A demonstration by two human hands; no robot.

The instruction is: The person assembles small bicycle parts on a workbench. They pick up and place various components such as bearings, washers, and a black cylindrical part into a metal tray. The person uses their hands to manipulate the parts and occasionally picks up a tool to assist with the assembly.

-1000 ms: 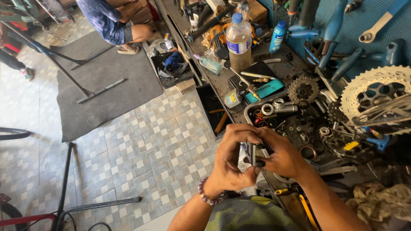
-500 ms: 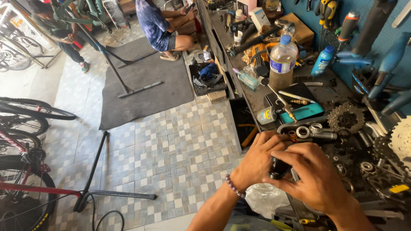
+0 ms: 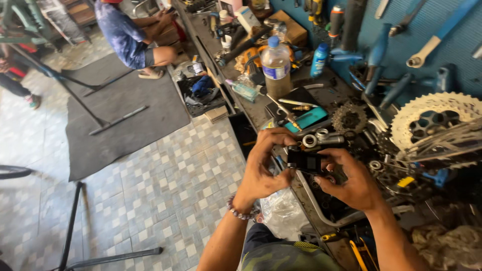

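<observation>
Both hands grip one small black metal bicycle part (image 3: pixel 308 161) over the front edge of a cluttered workbench. My left hand (image 3: pixel 264 164) wraps its left end, thumb and fingers curled around it. My right hand (image 3: pixel 350 179) pinches its right end from below, fingers bent. A silver ring-shaped piece (image 3: pixel 310 141) sits just above the part. A beaded bracelet (image 3: pixel 240 212) circles my left wrist.
The workbench (image 3: pixel 256 111) carries a plastic bottle (image 3: pixel 275 68), a teal case (image 3: pixel 310 118), dark sprockets (image 3: pixel 349 118), a pale cassette (image 3: pixel 431 120) and a metal tray (image 3: pixel 321 210) of parts. Tools hang on the blue wall (image 3: pixel 427 30). A person (image 3: pixel 131 35) sits at the back by a dark mat (image 3: pixel 120 120).
The view has swung back to the right, bringing the pale cassette into sight. Both hands have stayed on the black part and turned it, with my right hand now lower and farther right.
</observation>
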